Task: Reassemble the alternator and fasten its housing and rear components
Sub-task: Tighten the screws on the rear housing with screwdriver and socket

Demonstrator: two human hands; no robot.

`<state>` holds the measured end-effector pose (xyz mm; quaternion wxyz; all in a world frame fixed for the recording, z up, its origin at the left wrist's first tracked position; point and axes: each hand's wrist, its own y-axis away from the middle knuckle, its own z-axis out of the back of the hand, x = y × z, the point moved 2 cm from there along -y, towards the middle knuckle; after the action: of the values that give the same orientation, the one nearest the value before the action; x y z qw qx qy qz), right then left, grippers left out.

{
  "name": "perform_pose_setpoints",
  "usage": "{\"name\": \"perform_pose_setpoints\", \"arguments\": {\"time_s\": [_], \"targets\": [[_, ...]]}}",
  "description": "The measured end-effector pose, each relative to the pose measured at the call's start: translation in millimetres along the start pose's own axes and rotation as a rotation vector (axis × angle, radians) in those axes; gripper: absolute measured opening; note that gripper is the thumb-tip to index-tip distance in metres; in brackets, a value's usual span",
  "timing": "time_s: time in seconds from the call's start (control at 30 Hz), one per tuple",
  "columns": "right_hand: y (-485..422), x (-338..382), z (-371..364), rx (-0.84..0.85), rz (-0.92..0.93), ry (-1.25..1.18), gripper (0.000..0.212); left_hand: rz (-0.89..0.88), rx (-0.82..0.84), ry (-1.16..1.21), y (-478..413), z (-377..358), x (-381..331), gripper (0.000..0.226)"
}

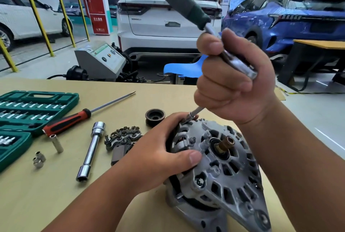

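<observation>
Alternator point(220, 166) lying on the surface point(56, 203).
My left hand point(164, 149) is clasping it; my right hand point(229, 84) is gripping a green-handled ratchet point(184, 6), its socket point(190, 115) touching the alternator's upper rim.

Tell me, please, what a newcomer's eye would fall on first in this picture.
The grey alternator at lower right of the table draws the eye, gripped by the left hand. Above it the right hand grips a green-handled driver whose tip meets the housing's upper edge. At far left lies an open green socket case, with a red-and-black screwdriver beside it.
</observation>
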<state>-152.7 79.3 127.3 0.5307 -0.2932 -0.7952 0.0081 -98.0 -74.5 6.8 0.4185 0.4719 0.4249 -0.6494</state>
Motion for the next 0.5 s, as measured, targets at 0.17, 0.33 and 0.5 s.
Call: {"name": "perform_pose_setpoints", "arguments": {"time_s": [0.17,0.33,0.5], "targets": [[-10,5,11,-0.116,0.025,-0.105,0.026,0.006,-0.004,-0.009,-1,1,1,0.069],[-11,1,0,-0.372,0.189,-0.072,0.028,-0.001,-0.014,0.013,-1,1,0,0.069],[-8,-8,-10,-0.769,0.442,-0.091,0.035,-0.005,-0.021,0.027,-1,-1,-2,0.077]]}}
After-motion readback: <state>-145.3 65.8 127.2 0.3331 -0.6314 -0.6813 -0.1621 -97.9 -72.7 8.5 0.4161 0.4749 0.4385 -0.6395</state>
